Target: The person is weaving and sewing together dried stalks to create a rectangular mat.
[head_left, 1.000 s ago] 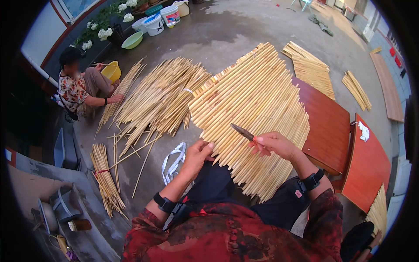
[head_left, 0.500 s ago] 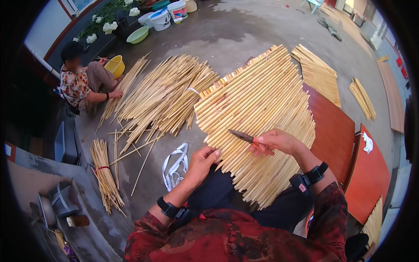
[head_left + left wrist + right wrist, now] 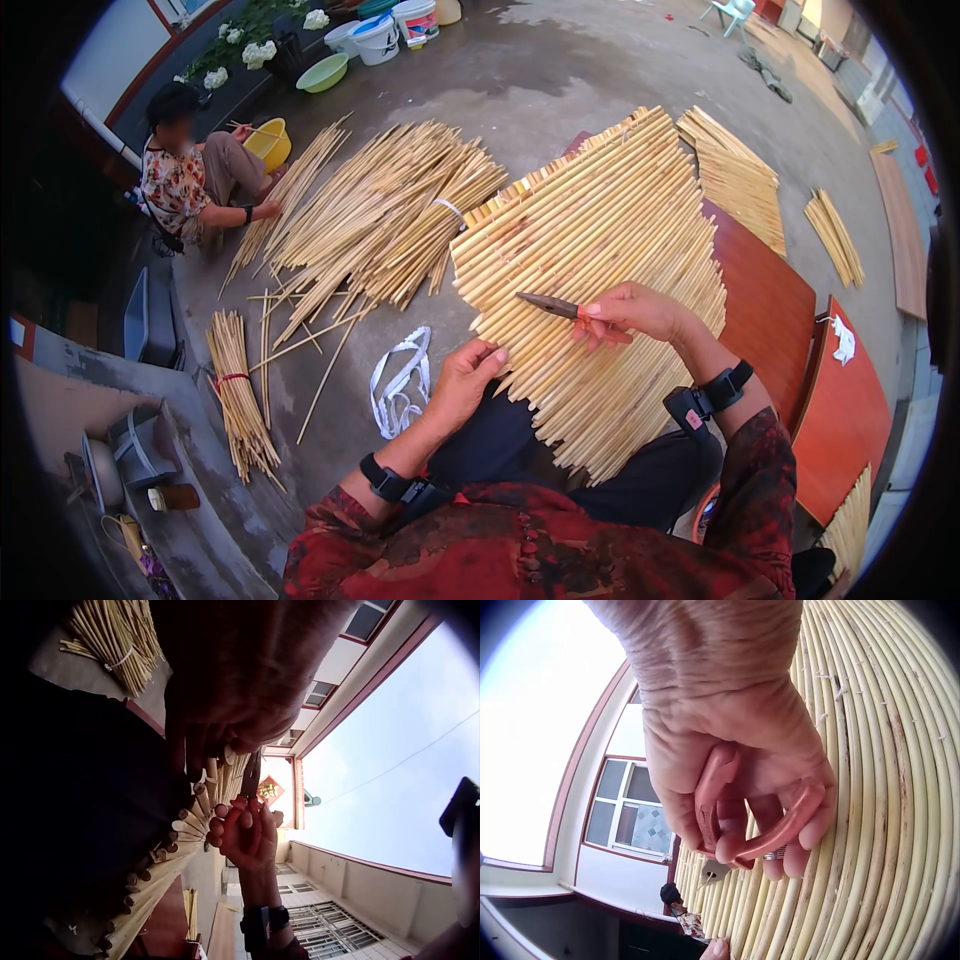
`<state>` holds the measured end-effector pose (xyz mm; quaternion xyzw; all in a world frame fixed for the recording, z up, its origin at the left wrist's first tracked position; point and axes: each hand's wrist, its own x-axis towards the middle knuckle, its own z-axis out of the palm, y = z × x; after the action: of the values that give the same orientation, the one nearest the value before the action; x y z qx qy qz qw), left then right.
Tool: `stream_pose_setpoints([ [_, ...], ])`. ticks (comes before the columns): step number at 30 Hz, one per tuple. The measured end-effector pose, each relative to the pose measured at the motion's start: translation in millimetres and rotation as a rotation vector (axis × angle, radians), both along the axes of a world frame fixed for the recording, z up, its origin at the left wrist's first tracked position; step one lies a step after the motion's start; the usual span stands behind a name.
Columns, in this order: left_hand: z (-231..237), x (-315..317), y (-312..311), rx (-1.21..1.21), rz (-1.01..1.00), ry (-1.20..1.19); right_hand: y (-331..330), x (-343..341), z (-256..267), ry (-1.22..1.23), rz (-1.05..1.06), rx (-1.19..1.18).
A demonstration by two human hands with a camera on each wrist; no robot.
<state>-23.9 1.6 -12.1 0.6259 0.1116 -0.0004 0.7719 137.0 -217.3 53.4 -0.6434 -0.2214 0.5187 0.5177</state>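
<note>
A large mat of pale sticks tied side by side (image 3: 610, 230) slopes over the lap, its uneven stick ends facing the body. At its lower left edge my left hand (image 3: 462, 385) pinches a stick end between thumb and fingers; the left wrist view shows that hand (image 3: 232, 682) dark, above the stick ends (image 3: 191, 817). My right hand (image 3: 640, 315) grips a dark-bladed cutting tool (image 3: 548, 303) over the mat, its tip pointing left. In the right wrist view the fingers of that hand (image 3: 731, 720) curl round the tool's spread orange-red handles (image 3: 781, 827).
Loose sticks (image 3: 385, 210) and a tied bundle (image 3: 236, 390) lie on the ground at left, near a white strap (image 3: 402, 380). A seated person (image 3: 185, 190) handles sticks by a yellow basin (image 3: 267, 146). Reddish-brown boards (image 3: 765, 300) stand right of the mat.
The head view has shifted, so the mat appears slightly farther right. The tool has tilted flatter, its tip still pointing left over the mat. My left hand stays at the mat's edge.
</note>
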Motion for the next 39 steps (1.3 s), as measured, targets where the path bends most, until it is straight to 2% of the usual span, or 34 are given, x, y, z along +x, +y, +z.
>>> stream_pose_setpoints([
  [5,1,-1,0,0.017,-0.003,-0.002,6,1,16,-0.023,-0.038,-0.051],
  [8,-3,-1,-2,0.008,0.0,-0.024,6,7,22,-0.124,0.019,-0.034],
  [10,0,-1,-2,0.006,-0.003,-0.015,10,16,27,-0.272,0.143,-0.159],
  [11,-1,-2,-3,0.006,-0.003,-0.013,12,21,29,-0.27,0.143,-0.158],
  [14,-3,-2,-6,0.05,0.016,-0.03,22,40,41,-0.288,0.396,-0.287],
  [21,-6,-6,-8,0.088,0.014,-0.033,40,52,62,-0.211,0.515,-0.42],
  [23,-7,-5,-7,0.125,0.023,-0.039,41,55,57,-0.199,0.509,-0.433],
  [26,-11,-6,-8,0.046,0.03,-0.067,39,55,47,-0.164,0.484,-0.413],
  [29,-12,-6,-6,0.169,-0.003,-0.021,34,58,39,-0.135,0.485,-0.35],
  [31,-6,-7,-9,0.069,-0.002,-0.058,36,57,36,-0.137,0.519,-0.316],
  [35,-11,-5,-10,0.076,0.036,-0.032,33,51,40,-0.155,0.501,-0.347],
  [37,3,1,-12,-0.103,0.132,0.034,34,50,40,-0.176,0.504,-0.344],
  [39,7,4,-13,-0.016,0.122,-0.038,34,48,45,-0.21,0.535,-0.344],
])
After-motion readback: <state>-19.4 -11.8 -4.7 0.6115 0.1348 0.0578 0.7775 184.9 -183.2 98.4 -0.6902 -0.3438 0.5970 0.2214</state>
